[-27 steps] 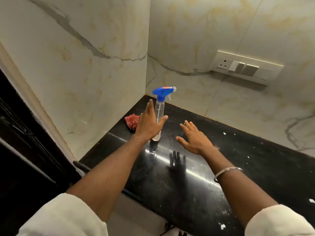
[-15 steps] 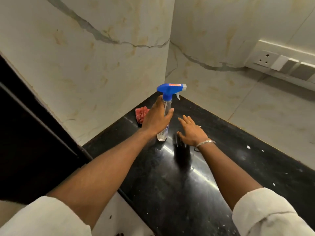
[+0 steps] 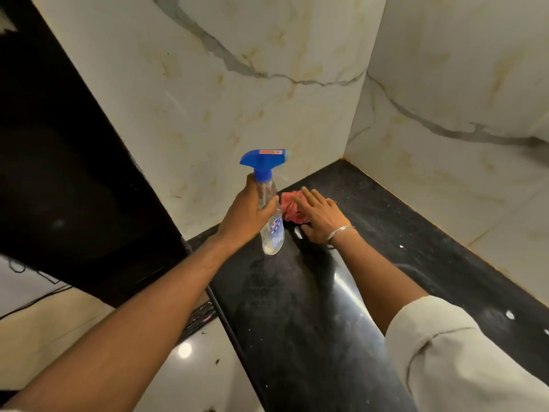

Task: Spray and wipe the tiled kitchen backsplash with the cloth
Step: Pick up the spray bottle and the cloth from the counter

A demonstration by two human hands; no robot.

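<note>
R hand moved to cloth; L hand grips spray bottle.

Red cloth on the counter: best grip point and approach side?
Pinch the raised folds on top of the red cloth, from above and the right. It lies bunched, not flat, so the folds give purchase. The spray bottle in the left hand blocks its left; the backsplash is close behind. The right hand is over it, fingers straight.

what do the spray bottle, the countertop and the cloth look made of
Spray bottle: clear plastic, see-through body, blue plastic trigger head. Countertop: polished black stone, likely granite, glossy with light reflections. Cloth: soft red fabric, crumpled into folds.
</note>
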